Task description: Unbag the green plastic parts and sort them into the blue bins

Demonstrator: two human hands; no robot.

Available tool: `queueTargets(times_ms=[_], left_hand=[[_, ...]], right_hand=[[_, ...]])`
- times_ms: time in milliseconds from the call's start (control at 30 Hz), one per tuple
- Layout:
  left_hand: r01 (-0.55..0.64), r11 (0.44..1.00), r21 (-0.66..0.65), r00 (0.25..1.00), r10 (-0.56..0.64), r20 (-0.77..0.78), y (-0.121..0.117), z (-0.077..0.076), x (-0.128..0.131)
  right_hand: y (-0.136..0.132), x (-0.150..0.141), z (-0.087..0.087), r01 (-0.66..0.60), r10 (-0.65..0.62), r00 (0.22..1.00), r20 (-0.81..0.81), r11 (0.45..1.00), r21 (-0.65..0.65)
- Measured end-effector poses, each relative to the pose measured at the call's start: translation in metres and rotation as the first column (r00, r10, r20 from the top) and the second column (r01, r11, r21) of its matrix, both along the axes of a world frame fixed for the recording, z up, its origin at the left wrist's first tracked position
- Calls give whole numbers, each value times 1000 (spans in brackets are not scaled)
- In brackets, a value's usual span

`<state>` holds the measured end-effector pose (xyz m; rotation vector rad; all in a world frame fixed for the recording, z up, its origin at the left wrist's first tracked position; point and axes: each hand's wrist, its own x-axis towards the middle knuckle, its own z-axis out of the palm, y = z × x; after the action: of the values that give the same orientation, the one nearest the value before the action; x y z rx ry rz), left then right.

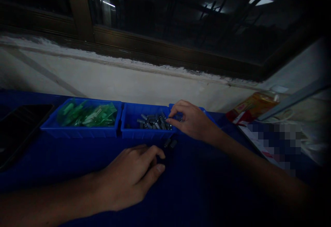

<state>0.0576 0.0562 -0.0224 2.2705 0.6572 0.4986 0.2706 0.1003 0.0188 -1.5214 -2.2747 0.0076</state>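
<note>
My left hand (136, 173) rests on the blue table with its fingers curled and a gap between thumb and index finger; nothing shows in it. Just beyond its fingertips lie two small dark cylindrical parts (173, 144). My right hand (192, 120) is over the right end of the blue bins, thumb and index finger bent together in a pinch. What the pinch holds, if anything, is too small and dark to tell. Left of those fingertips, the middle bin (131, 133) contains many small grey metal cylinders (155, 122). A third bin (207, 111) is mostly hidden behind my right hand.
Green plastic packets (89, 115) fill the left bin (80, 132). A dark flat device (23, 127) lies at the far left. On the right are a red and yellow package (252, 106) and papers (258, 144). A wall (129, 82) with a window rises behind the bins.
</note>
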Motion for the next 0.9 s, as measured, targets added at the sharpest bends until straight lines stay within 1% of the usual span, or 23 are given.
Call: queueTargets(times_ms=[133,233,333,500,667,733,833,900], left_hand=[[10,1000,0,1000,-10,-28,0,1,0],[28,1000,1,998,-28,-47,1,2,0],[54,998,18,998,-53,-44,1,3,-1],[78,996,46,996,-75,-48,1,2,0],[94,994,59,994,-91,-57,0,2,0],[101,993,61,993,-97,-59,0,3,0],[110,992,64,992,-106,-65,1,3,0],[109,992,67,992,-105,-71,2,2,1]], right_hand=[[6,1,-2,31,-34,998,-62,998,-53],[7,-1,-1,71,-73,997,-32,995,-68],[7,-5,1,64,-63,998,14,995,-77],[2,-8,1,38,-37,997,68,999,-3],[-7,-8,-6,-47,41,994,101,997,54],[-8,-7,-9,-64,54,991,124,995,81],[-9,-4,-11,-53,39,991,129,993,102],[-12,-3,-10,-28,15,995,101,992,123]])
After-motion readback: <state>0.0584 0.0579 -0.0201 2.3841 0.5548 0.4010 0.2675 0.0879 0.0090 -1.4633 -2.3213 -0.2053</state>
